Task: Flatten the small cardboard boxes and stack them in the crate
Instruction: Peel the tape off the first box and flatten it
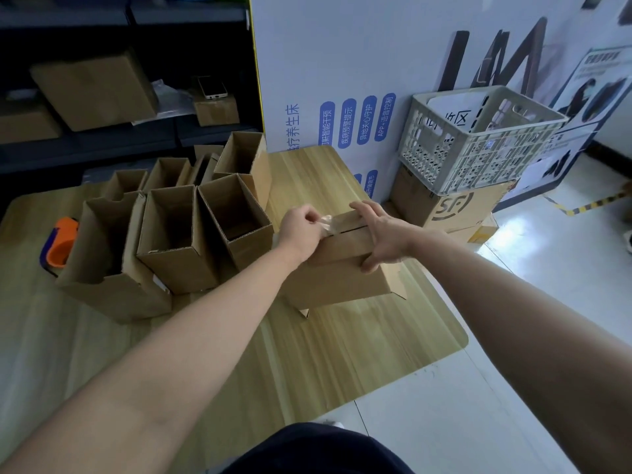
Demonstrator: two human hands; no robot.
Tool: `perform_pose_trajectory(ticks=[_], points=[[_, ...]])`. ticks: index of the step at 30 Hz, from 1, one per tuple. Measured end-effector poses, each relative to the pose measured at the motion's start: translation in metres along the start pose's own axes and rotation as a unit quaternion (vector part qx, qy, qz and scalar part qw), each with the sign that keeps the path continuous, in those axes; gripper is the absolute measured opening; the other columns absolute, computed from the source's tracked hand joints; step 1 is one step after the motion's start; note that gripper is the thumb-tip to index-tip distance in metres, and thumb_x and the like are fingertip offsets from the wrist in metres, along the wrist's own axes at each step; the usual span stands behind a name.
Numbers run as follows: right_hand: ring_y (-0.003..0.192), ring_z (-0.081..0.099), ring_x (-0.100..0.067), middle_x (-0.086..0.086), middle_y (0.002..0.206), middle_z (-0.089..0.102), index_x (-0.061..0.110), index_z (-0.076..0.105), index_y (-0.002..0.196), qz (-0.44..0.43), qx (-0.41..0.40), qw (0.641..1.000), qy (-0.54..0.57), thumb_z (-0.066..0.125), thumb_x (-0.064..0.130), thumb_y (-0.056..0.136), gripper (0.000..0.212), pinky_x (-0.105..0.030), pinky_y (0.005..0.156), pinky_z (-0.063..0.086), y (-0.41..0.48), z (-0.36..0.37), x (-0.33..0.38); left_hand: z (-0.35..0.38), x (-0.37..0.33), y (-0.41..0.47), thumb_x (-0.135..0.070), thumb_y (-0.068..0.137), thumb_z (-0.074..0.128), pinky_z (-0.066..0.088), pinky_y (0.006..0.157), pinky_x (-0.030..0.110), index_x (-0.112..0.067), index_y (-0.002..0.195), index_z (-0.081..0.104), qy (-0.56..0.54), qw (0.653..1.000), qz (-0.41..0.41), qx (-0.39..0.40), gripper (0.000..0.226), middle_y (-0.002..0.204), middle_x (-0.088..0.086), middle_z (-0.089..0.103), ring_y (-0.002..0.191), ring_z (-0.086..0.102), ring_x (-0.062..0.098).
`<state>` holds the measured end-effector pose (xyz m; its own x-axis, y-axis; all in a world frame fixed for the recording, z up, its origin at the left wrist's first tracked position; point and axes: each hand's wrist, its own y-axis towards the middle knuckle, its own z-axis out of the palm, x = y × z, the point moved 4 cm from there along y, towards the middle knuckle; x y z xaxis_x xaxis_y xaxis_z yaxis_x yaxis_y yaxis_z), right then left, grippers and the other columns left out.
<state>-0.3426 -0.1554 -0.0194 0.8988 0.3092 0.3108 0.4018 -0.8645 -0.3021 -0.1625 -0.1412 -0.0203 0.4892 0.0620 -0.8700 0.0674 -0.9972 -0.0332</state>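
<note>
A small brown cardboard box (pixel 342 278) lies on its side near the right edge of the wooden table (pixel 307 354). My right hand (pixel 379 234) presses down on its top, fingers spread. My left hand (pixel 302 230) pinches a strip of clear tape (pixel 326 222) lifted from the box's seam. Several open upright cardboard boxes (pixel 178 234) stand in a cluster to the left. The pale plastic crate (pixel 478 145) sits tilted on a large carton to the right, beyond the table.
An orange and blue tape dispenser (pixel 60 244) lies at the table's left edge behind a box. A large SF carton (pixel 451 206) holds up the crate. A white printed panel (pixel 342 80) stands behind the table. Dark shelves (pixel 102 90) with cartons are at the back left.
</note>
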Motion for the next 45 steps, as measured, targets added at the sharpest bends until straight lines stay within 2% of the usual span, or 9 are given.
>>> perform_pose_trajectory(ticks=[5,8,12,15,19,23,31,40,45], points=[[0.129,0.036,-0.028,0.019,0.148,0.0,0.036,-0.002,0.147,0.051,0.035,0.998,-0.015,0.088,0.035,0.055,0.128,-0.041,0.101,0.041,-0.007,0.016,-0.017,-0.027,0.039,-0.005,0.001,0.088,0.055,0.057,0.077,0.031,-0.014,0.091,0.058,-0.096,0.982,-0.121,-0.107,0.016,0.096,0.005,0.06,0.087,0.064,0.018],[0.142,0.011,-0.028,0.006,0.154,0.003,0.034,-0.008,0.149,0.107,0.085,0.985,-0.102,0.085,0.041,0.056,0.131,-0.051,0.114,0.02,-0.003,0.027,-0.017,-0.027,0.04,-0.008,0.008,0.086,0.054,0.057,0.075,0.029,-0.024,0.107,0.053,-0.106,0.988,-0.095,-0.063,0.039,0.096,0.002,0.054,0.088,0.061,0.018],[0.146,-0.004,-0.026,0.001,0.159,0.004,0.027,-0.009,0.151,0.097,0.1,0.984,-0.113,0.078,0.059,0.057,0.133,-0.056,0.114,0.001,0.009,0.04,-0.004,-0.019,0.026,-0.015,0.001,0.088,0.054,0.047,0.069,0.022,-0.016,0.099,0.065,0.045,0.999,-0.007,0.011,0.023,0.097,0.002,0.06,0.087,0.057,0.016],[0.145,0.008,-0.025,0.0,0.158,0.009,0.023,-0.003,0.152,0.059,0.07,0.994,-0.067,0.081,0.056,0.058,0.13,-0.051,0.115,0.006,0.016,0.05,0.007,-0.004,0.024,-0.022,-0.026,0.088,0.06,0.044,0.079,0.023,-0.016,0.103,0.063,0.103,0.991,0.007,0.085,0.018,0.109,0.002,0.057,0.094,0.053,0.013],[0.141,0.022,-0.028,0.002,0.158,0.014,0.026,-0.001,0.152,0.072,0.092,0.993,0.019,0.085,0.052,0.054,0.133,-0.049,0.113,0.026,0.019,0.048,0.005,0.014,0.015,-0.014,-0.072,0.071,0.058,0.046,0.09,0.038,-0.015,0.116,0.049,0.276,0.958,0.019,0.08,0.073,0.114,0.004,0.051,0.107,0.049,0.023],[0.14,0.026,-0.027,0.002,0.158,0.015,0.027,-0.007,0.151,0.092,0.098,0.989,0.06,0.089,0.048,0.051,0.14,-0.047,0.113,0.028,0.01,0.053,-0.002,0.035,0.01,-0.012,-0.044,0.086,0.062,0.042,0.087,0.037,-0.019,0.1,0.054,0.362,0.93,0.058,0.034,0.03,0.111,0.005,0.056,0.109,0.046,0.027],[0.144,0.012,-0.027,-0.001,0.158,0.011,0.024,-0.012,0.151,0.054,0.076,0.995,0.027,0.087,0.051,0.052,0.142,-0.044,0.116,0.011,0.01,0.071,0.002,0.016,0.029,-0.01,-0.023,0.089,0.062,0.033,0.052,0.021,-0.014,0.074,0.05,0.108,0.993,-0.026,0.039,0.021,0.074,-0.001,0.055,0.067,0.05,0.013],[0.138,0.021,-0.027,0.001,0.152,0.016,0.025,-0.002,0.151,0.03,0.084,0.996,-0.022,0.086,0.049,0.052,0.134,-0.043,0.114,0.02,0.015,0.067,0.001,-0.05,0.101,-0.025,-0.012,0.091,0.06,0.042,0.064,0.025,-0.01,0.083,0.055,-0.099,0.946,-0.256,-0.171,0.009,0.084,0.001,0.057,0.078,0.054,0.017],[0.141,0.015,-0.028,0.005,0.153,0.012,0.03,-0.006,0.15,0.034,0.114,0.992,-0.053,0.085,0.044,0.055,0.133,-0.049,0.114,0.017,0.019,0.068,0.011,-0.069,0.113,-0.038,-0.009,0.087,0.064,0.044,0.059,0.022,-0.011,0.091,0.056,-0.06,0.952,-0.225,-0.2,0.009,0.088,0.003,0.059,0.083,0.058,0.019]])
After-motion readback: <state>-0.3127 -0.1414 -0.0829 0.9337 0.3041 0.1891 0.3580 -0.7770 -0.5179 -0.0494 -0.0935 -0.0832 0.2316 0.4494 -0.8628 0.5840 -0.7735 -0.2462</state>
